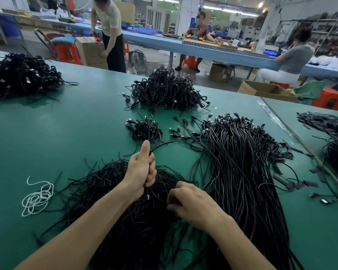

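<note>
Fingertips of the right hand (191, 203) are hiding among the heap of black strands (113, 221) under both hands. The fingers are curling, but whether they are pinching anything cannot be told. The heap's near edge is running out of frame. The left hand (141, 169) is gripping a black cable (160, 145) in a fist, thumb up. The cable is arcing out past the thumb over the green desk (66, 133).

Shown are two bare hands: left hand (142, 168), right hand (191, 203) | heaps of thin black cable (164, 90) on the green-topped table (66, 133): five | loose coil of white cord (37, 195): one | workers (109, 26) beyond: three
</note>
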`<state>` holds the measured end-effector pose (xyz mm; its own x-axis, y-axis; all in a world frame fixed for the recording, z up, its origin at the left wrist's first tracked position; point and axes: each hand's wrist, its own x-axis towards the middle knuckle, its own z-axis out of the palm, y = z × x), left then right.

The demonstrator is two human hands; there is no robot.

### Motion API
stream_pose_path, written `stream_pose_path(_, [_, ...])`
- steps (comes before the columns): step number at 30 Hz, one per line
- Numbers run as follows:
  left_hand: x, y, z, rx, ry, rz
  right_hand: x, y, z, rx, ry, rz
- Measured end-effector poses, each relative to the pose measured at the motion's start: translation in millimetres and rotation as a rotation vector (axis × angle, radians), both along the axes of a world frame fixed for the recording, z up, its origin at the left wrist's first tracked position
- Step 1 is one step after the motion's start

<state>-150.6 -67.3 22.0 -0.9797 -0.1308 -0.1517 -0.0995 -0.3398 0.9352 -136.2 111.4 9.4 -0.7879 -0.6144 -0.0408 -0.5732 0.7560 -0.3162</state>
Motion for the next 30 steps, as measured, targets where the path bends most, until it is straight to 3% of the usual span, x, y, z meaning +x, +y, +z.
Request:
stream_pose_path(2, [1, 0, 0, 0.004, 0.011, -0.003, 0, 2, 6, -0.175, -0.019, -0.050])
stream_pose_path(10, [7, 16, 19, -0.068, -0.008, -0.111, -7, 0, 37, -1.275, -0.261, -0.475])
stream_pose_path(13, [14, 27, 27, -0.140, 0.018, -0.192, -4, -8, 48, -1.568, -0.363, -0.513])
stream_pose_path(15, [18, 31, 31, -0.164, 0.040, -0.233, -3, -12, 55, -1.661, -0.416, -0.462])
stream_pose_path(19, [25, 35, 36, -0.118, 0.156, -0.296, 5, -19, 61, -1.538, -0.391, -0.316])
stream_pose_path(23, [28, 34, 34, -0.020, 0.216, -0.272, 6, -19, 64, -1.325, -0.237, -0.311])
stream_pose_path(30, [23, 27, 33, 0.032, 0.259, -0.174, 8, -9, 65, -0.676, 0.348, -0.225])
